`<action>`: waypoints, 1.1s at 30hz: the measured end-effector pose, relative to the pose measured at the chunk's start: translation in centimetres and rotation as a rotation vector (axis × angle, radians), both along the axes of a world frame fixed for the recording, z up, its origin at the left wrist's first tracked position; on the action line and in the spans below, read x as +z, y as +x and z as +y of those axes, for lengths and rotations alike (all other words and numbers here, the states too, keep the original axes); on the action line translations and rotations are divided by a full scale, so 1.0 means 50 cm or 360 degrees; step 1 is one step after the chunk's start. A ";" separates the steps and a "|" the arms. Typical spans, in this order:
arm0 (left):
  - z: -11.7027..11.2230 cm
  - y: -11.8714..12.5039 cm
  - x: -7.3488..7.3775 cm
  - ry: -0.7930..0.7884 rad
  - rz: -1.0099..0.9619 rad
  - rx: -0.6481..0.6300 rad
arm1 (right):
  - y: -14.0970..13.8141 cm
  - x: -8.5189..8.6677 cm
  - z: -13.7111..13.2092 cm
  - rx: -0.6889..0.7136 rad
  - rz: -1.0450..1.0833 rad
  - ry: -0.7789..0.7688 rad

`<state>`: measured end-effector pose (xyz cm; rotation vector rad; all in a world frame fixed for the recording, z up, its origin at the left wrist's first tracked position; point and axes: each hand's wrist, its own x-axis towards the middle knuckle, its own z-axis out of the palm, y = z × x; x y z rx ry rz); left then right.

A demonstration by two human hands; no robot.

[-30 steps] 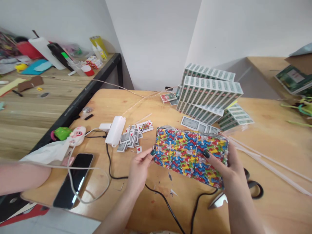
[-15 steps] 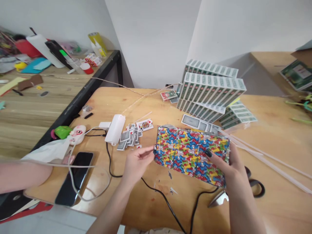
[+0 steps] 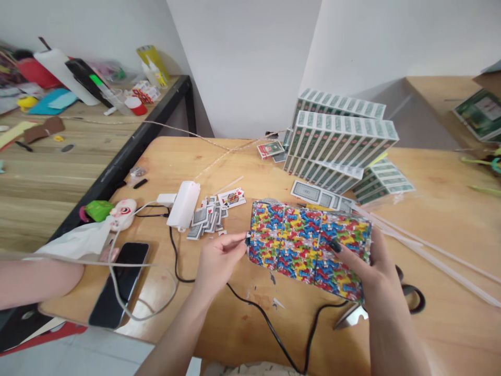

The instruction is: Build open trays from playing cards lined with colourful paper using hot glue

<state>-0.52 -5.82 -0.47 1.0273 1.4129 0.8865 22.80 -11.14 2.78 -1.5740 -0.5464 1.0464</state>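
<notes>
A flat, rectangular panel [image 3: 301,245] is held up over the table, covered in a busy red, blue, yellow and green pattern. Dark seams divide it into card-sized sections. My right hand [image 3: 371,266] grips its right end, thumb flat on the patterned front and fingers behind. At the left edge my left hand [image 3: 219,258] pinches with thumb and forefinger; the exact bit between the fingertips is too small to make out. Dark-handled scissors [image 3: 413,298] lie partly hidden behind my right hand. Left of the panel are cut playing-card pieces [image 3: 207,220] and a face card [image 3: 231,198].
A white glue gun-like device [image 3: 183,205] and black cable [image 3: 254,308] lie on the table. Stacked card boxes [image 3: 340,141] stand behind the panel. Clear sticks [image 3: 442,261] lie right. A phone [image 3: 119,284], white cable [image 3: 172,297] and another person's arm [image 3: 39,282] are left.
The view has shifted slightly. Both hands keep nearly the same hold on the panel, and the left fingertips stay at its left edge.
</notes>
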 end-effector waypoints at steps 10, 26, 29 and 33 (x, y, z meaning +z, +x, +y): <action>-0.012 0.026 0.015 0.0243 0.0360 0.0220 | -0.025 0.016 -0.014 -0.0009 -0.0215 0.0087; -0.016 0.001 -0.006 0.0198 0.0072 -0.0124 | 0.000 0.013 -0.016 -0.0027 -0.0125 -0.0032; -0.008 0.002 -0.003 0.0135 0.0013 -0.0125 | 0.003 0.011 -0.017 -0.0008 -0.0159 -0.0020; 0.001 -0.004 0.003 0.0184 0.0109 -0.0226 | 0.004 0.009 -0.018 0.0000 -0.0174 -0.0011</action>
